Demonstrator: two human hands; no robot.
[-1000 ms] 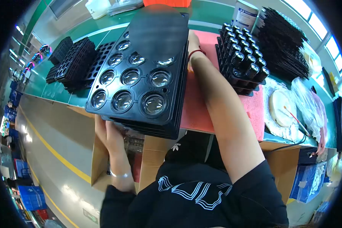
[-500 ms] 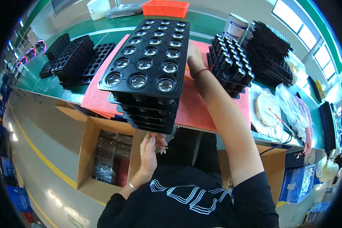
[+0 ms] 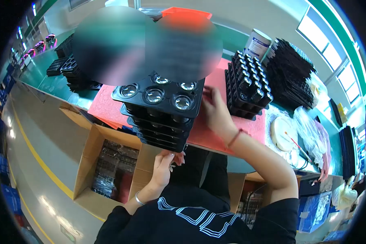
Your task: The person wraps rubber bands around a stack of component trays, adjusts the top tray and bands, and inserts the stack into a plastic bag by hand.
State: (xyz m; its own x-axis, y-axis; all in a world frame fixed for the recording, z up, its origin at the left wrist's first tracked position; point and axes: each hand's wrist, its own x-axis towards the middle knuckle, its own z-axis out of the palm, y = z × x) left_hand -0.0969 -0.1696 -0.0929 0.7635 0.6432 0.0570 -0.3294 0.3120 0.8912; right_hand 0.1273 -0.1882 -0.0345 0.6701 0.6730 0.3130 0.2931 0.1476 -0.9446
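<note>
A tall stack of black plastic trays (image 3: 162, 126) carries round clear lenses in its top tray; a blurred patch covers the far part. My right hand (image 3: 219, 116) is beside the stack's right side, fingers bent and apart, fingertips close to the tray edge; whether they touch it I cannot tell. Below the stack's near end is my left hand (image 3: 163, 167), its fingers pressed together. A small pale thing shows at those fingers, too small to name. Right of my right hand stands a smaller stack of black trays (image 3: 248, 87) holding upright black cylinders with shiny tops.
Pink foam sheet (image 3: 248, 126) lies under both stacks. A white can (image 3: 257, 42) and piled black trays (image 3: 290, 73) stand at the back right. A round white pad (image 3: 284, 133) and plastic bags (image 3: 309, 126) lie farther right. An open cardboard box (image 3: 85, 162) is on the floor.
My right hand has come back toward me along the stack's right side. My left hand has stayed near the stack's near end. The view has shifted slightly.
</note>
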